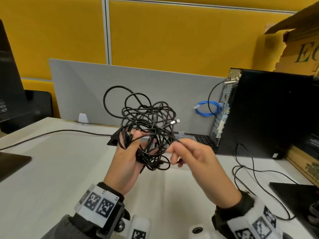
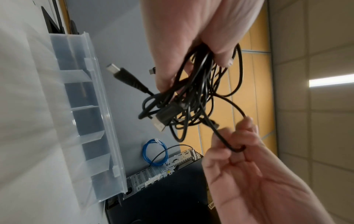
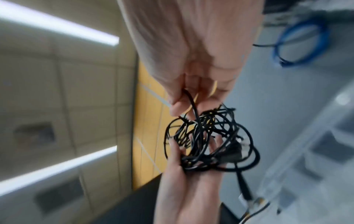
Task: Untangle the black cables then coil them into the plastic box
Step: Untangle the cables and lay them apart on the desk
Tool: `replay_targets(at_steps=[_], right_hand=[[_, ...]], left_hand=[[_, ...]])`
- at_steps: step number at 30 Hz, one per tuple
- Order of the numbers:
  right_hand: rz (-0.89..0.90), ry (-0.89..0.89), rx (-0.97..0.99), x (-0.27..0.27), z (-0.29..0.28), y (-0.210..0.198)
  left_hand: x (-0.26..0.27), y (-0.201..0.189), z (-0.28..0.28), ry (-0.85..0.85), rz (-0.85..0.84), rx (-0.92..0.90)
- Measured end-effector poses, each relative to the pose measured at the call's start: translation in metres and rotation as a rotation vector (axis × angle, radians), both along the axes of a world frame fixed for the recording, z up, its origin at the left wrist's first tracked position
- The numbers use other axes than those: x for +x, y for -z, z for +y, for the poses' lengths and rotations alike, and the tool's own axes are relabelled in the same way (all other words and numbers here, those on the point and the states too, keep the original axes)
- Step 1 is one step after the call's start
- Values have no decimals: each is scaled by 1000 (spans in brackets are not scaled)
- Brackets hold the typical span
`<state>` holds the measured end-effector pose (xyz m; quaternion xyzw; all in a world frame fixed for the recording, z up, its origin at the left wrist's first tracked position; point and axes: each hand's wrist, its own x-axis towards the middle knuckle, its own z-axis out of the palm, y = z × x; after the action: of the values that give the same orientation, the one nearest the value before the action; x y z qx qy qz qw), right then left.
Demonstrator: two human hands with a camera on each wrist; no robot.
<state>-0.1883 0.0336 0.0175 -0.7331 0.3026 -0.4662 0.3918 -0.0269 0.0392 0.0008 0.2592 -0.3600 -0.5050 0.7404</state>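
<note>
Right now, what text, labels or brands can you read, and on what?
"EC", green, cut off at the frame edge: cardboard box.
"Len", cut off: label on the black computer tower.
"L2", "L1": left wristband markers, barely readable.
Right wristband markers: patterns only.

Office workstation. Evidence: pale desk surface (image 1: 51,169) backed by a low grey felt divider panel (image 1: 138,87) and tall mustard-yellow fabric partition walls (image 1: 172,35); black tower computer case (image 1: 267,114) standing at the right with a coiled blue network cable (image 1: 206,108) hanging behind it; black keyboard (image 1: 202,139) beside the case; dark monitor stand and base (image 1: 15,100) at the left. Overhead, in the wrist views: tiled ceiling with long strip lights (image 3: 57,31).
</note>
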Motion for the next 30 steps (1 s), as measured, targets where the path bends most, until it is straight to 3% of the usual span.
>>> replay_targets(at_steps=[3, 5, 8, 14, 17, 19, 22, 27, 30], right_hand=[[-305, -155, 237, -2, 0, -3], [-293, -179, 334, -2, 0, -5], [-82, -220, 322, -2, 1, -6], [323, -320, 56, -11, -3, 0], [657, -421, -119, -4, 3, 6], [741, -462, -168, -3, 4, 5], [495, -390, -81, -14, -1, -7], [-100, 184, -19, -50, -21, -27], [-73, 354, -16, -78, -27, -39]], left_hand=[[2, 0, -3, -88, 18, -32], [-1, 2, -3, -118, -19, -39], [-5, 6, -3, -138, -23, -2], [-2, 2, 1, -91, -6, -29], [4, 6, -5, -102, 91, 18], [10, 7, -10, -122, 199, 70], [14, 5, -10, -141, 300, 95], [16, 5, -9, -95, 297, 79], [23, 3, -7, -55, 244, 46]])
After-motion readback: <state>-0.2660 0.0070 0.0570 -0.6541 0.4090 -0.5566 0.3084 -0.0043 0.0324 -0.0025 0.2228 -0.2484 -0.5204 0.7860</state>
